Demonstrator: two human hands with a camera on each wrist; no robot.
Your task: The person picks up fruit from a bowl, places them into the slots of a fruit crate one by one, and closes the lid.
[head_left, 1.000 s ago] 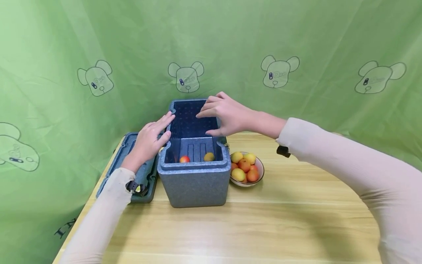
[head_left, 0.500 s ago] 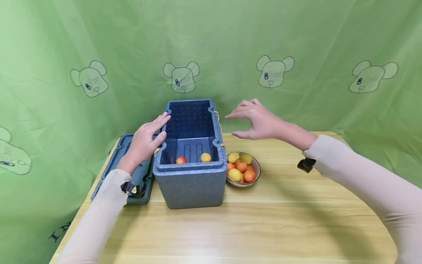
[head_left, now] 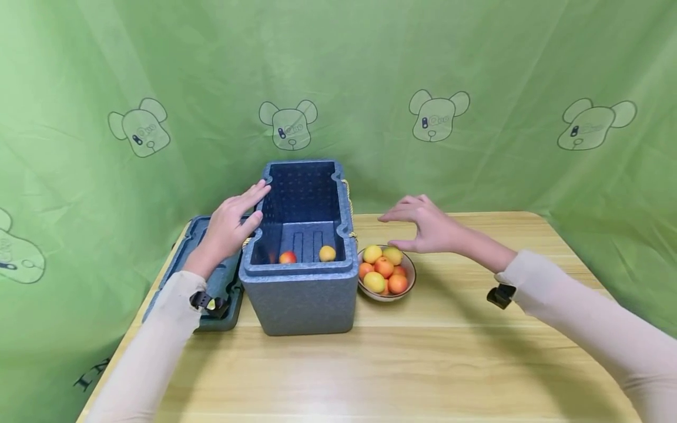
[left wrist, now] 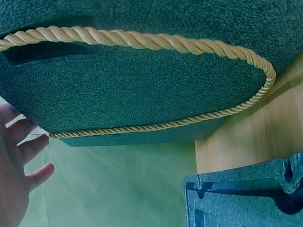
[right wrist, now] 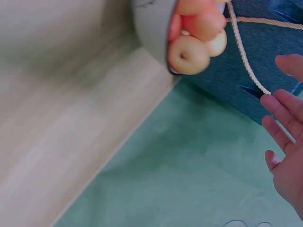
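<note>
A grey-blue foam cooler box (head_left: 301,305) stands lidless on the table. On its floor lie a red-orange fruit (head_left: 288,257) and a yellow-orange fruit (head_left: 327,254). My left hand (head_left: 230,226) rests at the box's left rim, fingers extended and thumb apart; in the left wrist view it shows beside the box's rope handle (left wrist: 156,41). Just over the back of a bowl (head_left: 388,298), my right hand (head_left: 431,226) hovers with thumb and fingers spread apart, holding nothing. The bowl is heaped with several orange and yellow fruits (head_left: 384,267), right of the box.
The box's lid (head_left: 224,276) lies upside down on the table's left side, partly behind my left forearm. Another rope handle (head_left: 348,202) hangs on the box's right side. A green curtain (head_left: 365,53) stands behind the wooden table (head_left: 423,376).
My right hand has moved from above the box rightward and down to the fruit bowl. My left hand stays at the box rim. The head view has shifted slightly.
</note>
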